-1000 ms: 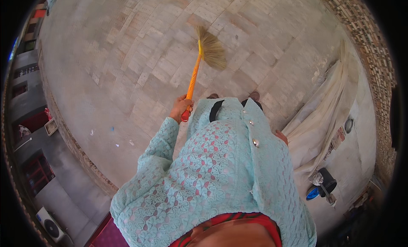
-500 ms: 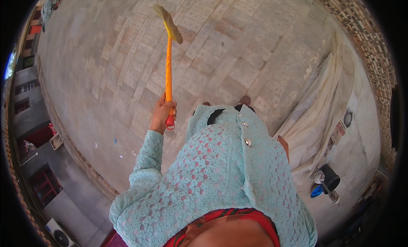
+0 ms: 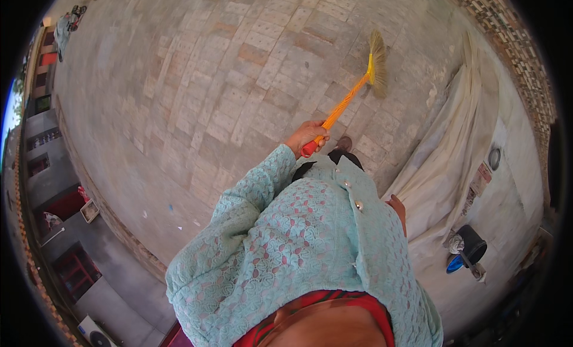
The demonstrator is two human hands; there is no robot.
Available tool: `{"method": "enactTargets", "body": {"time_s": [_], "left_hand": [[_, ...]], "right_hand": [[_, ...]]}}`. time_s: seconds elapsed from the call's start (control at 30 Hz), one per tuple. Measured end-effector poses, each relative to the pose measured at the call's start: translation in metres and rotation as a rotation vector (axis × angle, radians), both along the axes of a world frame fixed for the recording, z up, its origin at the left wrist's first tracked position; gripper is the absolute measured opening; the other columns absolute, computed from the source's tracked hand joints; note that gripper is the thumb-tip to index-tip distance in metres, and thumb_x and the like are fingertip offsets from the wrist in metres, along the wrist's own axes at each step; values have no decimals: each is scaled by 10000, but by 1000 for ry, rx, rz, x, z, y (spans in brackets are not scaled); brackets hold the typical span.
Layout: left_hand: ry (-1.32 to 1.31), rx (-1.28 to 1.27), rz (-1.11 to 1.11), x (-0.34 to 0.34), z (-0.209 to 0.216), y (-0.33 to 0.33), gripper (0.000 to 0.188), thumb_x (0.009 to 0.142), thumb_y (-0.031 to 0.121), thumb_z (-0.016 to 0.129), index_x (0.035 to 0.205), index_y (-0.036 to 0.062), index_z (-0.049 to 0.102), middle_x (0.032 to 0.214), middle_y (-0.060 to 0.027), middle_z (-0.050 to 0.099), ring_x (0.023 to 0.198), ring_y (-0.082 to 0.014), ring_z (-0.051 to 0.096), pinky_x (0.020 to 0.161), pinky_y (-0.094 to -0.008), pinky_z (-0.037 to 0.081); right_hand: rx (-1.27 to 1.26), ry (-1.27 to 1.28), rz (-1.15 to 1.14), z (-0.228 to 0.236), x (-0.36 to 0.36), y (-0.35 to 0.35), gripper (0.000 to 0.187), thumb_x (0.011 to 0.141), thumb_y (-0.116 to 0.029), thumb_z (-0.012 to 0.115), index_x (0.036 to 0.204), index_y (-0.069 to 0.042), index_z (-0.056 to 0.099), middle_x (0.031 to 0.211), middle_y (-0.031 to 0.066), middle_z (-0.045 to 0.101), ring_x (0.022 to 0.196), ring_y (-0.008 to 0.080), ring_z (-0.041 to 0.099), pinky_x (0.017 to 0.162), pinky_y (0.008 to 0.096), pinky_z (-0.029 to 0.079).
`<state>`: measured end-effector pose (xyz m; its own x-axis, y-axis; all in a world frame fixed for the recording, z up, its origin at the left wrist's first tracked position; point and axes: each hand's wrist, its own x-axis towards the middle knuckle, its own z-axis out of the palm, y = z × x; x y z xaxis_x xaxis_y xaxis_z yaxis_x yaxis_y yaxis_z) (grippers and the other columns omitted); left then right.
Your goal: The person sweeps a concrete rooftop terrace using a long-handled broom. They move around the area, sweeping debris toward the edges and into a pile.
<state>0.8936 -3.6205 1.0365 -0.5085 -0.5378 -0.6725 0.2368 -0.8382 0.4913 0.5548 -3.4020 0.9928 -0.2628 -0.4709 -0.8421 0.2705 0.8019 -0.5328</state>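
My left hand [image 3: 309,137] is closed around the red lower end of a broom's orange handle. The broom [image 3: 346,102] slants away up and to the right, its yellow neck and fan of straw-coloured bristles [image 3: 378,63] over the paving. Whether the bristles touch the ground I cannot tell. Beside my right hip, my right hand [image 3: 398,208] shows only in part past the edge of my pale blue jacket; most of its fingers are hidden. No object shows in it. A brown shoe [image 3: 344,144] stands just beyond the left hand.
A pale sheet [image 3: 439,150] lies bunched along the right. Near it are a round metal dish [image 3: 494,159], a dark bucket [image 3: 473,244] and a blue object [image 3: 455,264]. A brick surface [image 3: 507,45] borders the far right; a grey building [image 3: 45,126] runs along the left.
My left hand has swung to the right with the broom, and the bristle end has swept from upper middle to the right. The right hand shows slightly more beside my hip.
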Motion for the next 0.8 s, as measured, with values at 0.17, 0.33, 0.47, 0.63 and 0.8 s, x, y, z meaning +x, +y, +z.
{"method": "enactTargets", "body": {"time_s": [0.17,0.33,0.47,0.63,0.8], "left_hand": [[-176,61,82,-5,-19,-12,303,730,68,511,1019,13,438,649,-55,489,426,-76,433,340,-195,348],[-339,60,275,37,-20,-3,163,724,74,511,868,8,473,627,-56,492,433,-86,438,350,-202,357],[-527,12,401,64,-21,-3,113,715,43,498,808,5,447,596,-62,481,417,-114,451,329,-231,374],[-692,-58,591,68,-5,-6,105,707,11,489,784,17,418,564,-51,455,411,-124,445,327,-241,371],[-589,-59,692,85,40,3,98,729,36,475,814,35,427,594,-46,463,416,-105,438,334,-226,372]], "right_hand": [[43,-50,-102,-16,-19,23,426,791,-142,428,1196,-27,363,712,55,515,627,147,517,557,266,463],[61,-61,-103,-27,-44,32,422,792,-149,436,1195,-43,370,716,49,515,622,145,518,550,270,457],[48,-107,-155,-59,-68,30,410,788,-152,443,1181,-50,387,718,49,514,600,139,519,535,265,456],[32,-163,-198,-79,-92,12,401,783,-151,446,1169,-54,400,714,47,512,589,131,521,516,248,452],[-27,-144,-114,-64,-104,-39,435,779,-153,437,1192,-33,369,738,46,511,622,132,515,552,248,449]]}}
